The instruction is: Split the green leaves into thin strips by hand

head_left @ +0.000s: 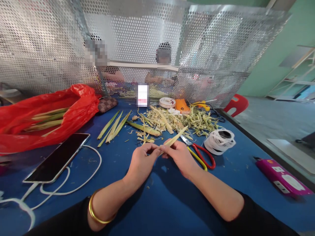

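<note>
Between my two hands is a pale yellow-green leaf strip, pointing up and to the right. My left hand pinches its lower end between thumb and fingers. Close beside it, my right hand grips the same strip with the thumb on top; the fingers underneath are partly hidden. Scissors with red and yellow handles lie just right of my right hand. Beyond the hands sits a heap of shredded leaf pieces, and a larger green leaf rests at its near edge. Several long leaves lie to the left.
A red plastic bag holding leaves stands at left, near a phone with a white cable. White string and a purple packet are at right. A perforated metal screen closes the back; people sit behind it.
</note>
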Demonstrator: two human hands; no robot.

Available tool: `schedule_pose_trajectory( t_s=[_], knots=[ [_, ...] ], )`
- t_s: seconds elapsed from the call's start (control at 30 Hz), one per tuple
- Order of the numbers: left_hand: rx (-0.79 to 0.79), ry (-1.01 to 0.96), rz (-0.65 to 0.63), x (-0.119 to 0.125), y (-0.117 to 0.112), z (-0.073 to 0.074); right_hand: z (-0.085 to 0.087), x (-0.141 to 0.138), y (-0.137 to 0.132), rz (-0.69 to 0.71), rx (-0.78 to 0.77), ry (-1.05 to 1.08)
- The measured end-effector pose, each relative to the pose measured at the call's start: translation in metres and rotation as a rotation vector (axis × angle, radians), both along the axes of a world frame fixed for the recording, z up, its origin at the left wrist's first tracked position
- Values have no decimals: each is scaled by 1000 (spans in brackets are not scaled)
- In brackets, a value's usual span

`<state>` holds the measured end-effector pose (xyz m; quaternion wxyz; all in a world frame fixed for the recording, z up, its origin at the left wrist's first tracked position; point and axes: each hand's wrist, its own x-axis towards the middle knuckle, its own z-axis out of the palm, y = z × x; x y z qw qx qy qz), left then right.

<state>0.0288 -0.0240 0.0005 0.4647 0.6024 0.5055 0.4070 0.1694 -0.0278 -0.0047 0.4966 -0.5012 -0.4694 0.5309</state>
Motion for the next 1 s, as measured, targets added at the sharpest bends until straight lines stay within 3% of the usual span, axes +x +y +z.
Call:
schedule_pose_trajectory(
  t_s=[0.17,0.33,0.57,0.77,1.0],
  knots=[
    [-184,-198,55,1,1,1,0,0,1,5,40,-20],
    [-234,-280,86,2,1,1,0,0,0,-28,98,-63],
    [-169,-233,161,-1,6,-2,-3,1,1,-12,108,10],
    [-221,-222,87,0,6,3,-4,0,3,-36,70,46],
    [-9,-5,23,-1,4,3,3,-1,-1,-8,10,140]
  ],
)
